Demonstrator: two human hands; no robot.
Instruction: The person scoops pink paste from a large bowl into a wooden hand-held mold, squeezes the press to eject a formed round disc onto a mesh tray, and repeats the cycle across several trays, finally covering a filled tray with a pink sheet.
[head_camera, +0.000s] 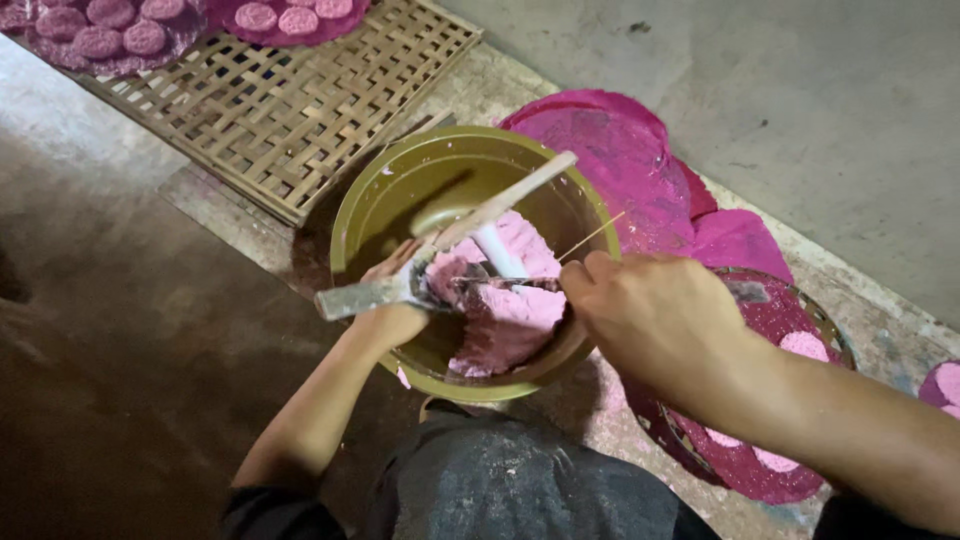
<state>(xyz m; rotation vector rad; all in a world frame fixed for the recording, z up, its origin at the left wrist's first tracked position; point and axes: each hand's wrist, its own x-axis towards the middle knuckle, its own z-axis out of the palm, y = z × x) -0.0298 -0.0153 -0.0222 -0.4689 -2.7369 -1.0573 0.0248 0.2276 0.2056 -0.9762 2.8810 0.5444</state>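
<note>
An olive-green bowl (380, 190) sits on the floor in front of my knees, holding a mass of pink dough (505, 320). My left hand (390, 300) reaches into the bowl from the near left and grips a grey metal frame tool (350, 298), whose long bar (510, 200) slants up across the bowl. My right hand (655, 315) is closed over the bowl's right rim, pinching a thin stick or wire (592, 237) against the dough. Pink paste coats the tool near my left fingers.
A woven bamboo tray (290, 100) lies at the back left, with round pink cakes on pink cloth (100, 35) at its far edge. Pink cloths (640, 160) lie right of the bowl. A round tray with pink cakes (790, 350) sits under my right arm.
</note>
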